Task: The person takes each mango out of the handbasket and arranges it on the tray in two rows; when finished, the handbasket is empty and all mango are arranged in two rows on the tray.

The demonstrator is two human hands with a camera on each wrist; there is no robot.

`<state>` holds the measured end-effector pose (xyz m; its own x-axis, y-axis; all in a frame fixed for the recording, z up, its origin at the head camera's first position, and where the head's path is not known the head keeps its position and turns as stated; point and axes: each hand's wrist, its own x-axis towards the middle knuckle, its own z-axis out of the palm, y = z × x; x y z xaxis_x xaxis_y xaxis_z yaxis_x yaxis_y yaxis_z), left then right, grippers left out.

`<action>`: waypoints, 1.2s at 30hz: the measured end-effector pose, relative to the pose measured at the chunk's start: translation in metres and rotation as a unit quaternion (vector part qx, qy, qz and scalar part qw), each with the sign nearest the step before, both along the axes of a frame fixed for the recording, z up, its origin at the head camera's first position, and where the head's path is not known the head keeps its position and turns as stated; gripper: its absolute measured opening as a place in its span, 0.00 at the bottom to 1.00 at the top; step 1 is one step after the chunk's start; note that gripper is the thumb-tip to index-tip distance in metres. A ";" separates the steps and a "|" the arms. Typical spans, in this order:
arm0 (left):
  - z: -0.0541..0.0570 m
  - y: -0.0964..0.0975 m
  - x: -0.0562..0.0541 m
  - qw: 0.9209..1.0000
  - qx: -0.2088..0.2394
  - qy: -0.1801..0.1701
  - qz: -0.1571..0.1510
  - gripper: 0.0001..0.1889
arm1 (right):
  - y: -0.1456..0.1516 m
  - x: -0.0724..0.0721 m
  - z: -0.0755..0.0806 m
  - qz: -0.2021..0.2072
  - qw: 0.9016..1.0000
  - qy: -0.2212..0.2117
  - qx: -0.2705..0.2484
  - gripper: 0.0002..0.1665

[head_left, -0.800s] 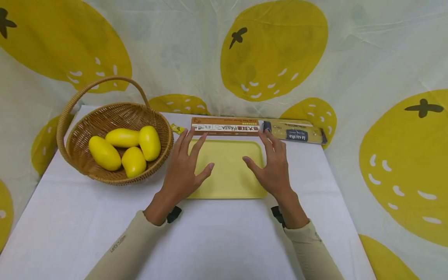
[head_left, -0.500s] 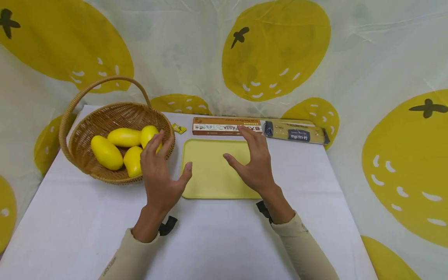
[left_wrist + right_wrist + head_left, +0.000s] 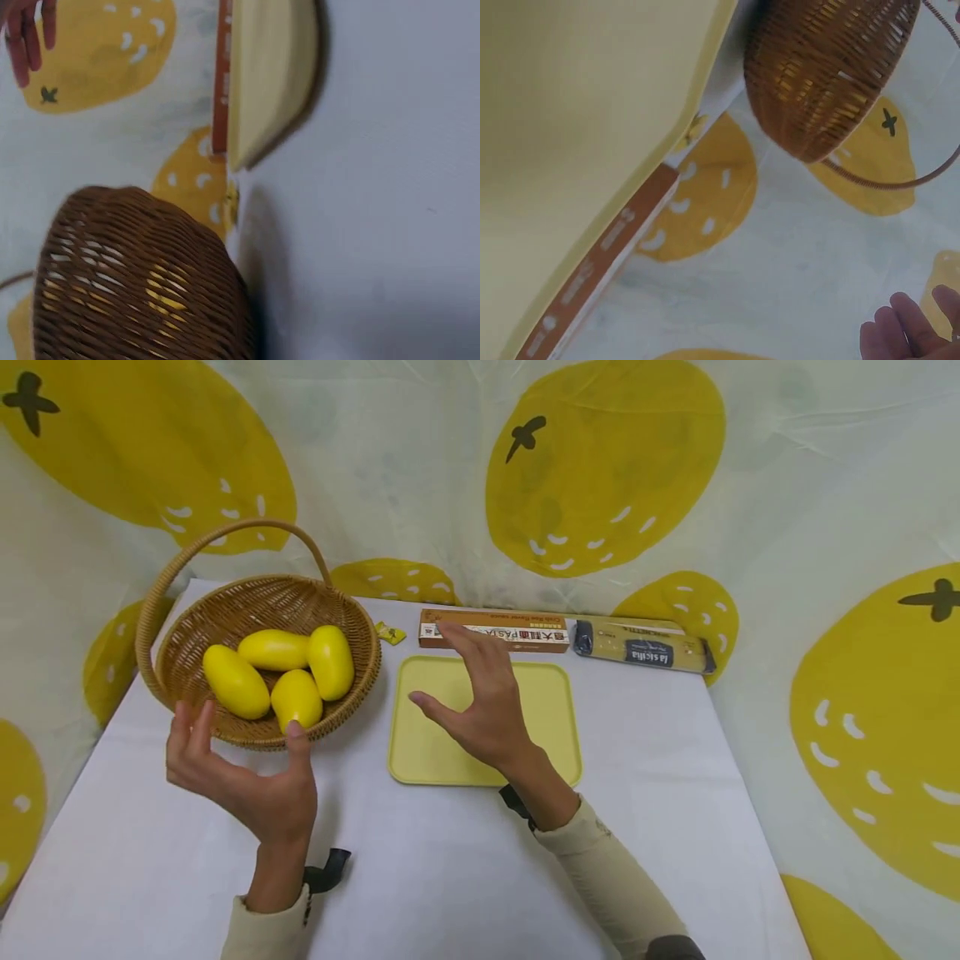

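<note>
A wicker basket point(image 3: 352, 693) with an arched handle stands at the left of the table and holds several yellow mangoes point(image 3: 234, 681). My left hand point(image 3: 251, 789) is in front of the basket's near rim, thumb and fingers spread apart with nothing between them. Over the pale yellow tray point(image 3: 547, 718) is my right hand point(image 3: 491, 710), its fingers extended toward the back and its thumb pointing left; it too holds nothing. In the left wrist view the basket's woven side point(image 3: 142, 285) fills the lower left.
Behind the tray lies a pasta box point(image 3: 495, 639), with a bag of spaghetti point(image 3: 641, 645) at its right. A small yellow packet point(image 3: 390, 632) sits between basket and box. A fruit-printed cloth point(image 3: 420, 468) hangs behind the white table point(image 3: 420, 877).
My left hand has moved left and toward me, from over the tray to the basket's front. The right hand has shifted left across the tray. Basket, tray and packages stay put.
</note>
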<state>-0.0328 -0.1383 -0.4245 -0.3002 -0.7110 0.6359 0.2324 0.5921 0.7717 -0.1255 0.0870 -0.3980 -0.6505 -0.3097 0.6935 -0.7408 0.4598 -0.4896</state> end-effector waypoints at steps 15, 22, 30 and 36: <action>-0.020 -0.017 0.010 0.962 0.221 -0.093 -0.130 0.44 | -0.056 0.002 0.003 0.034 0.999 0.007 0.029 0.48; -0.049 -0.032 0.005 0.953 0.240 -0.090 -0.163 0.51 | -0.078 0.004 0.001 0.048 0.998 -0.012 0.034 0.48; -0.059 -0.032 0.005 0.950 0.238 -0.094 -0.179 0.54 | -0.099 0.001 -0.006 0.085 0.990 -0.103 0.042 0.47; -0.048 -0.022 0.010 0.954 0.217 -0.093 -0.185 0.53 | -0.112 -0.005 -0.012 0.092 0.982 -0.151 0.058 0.46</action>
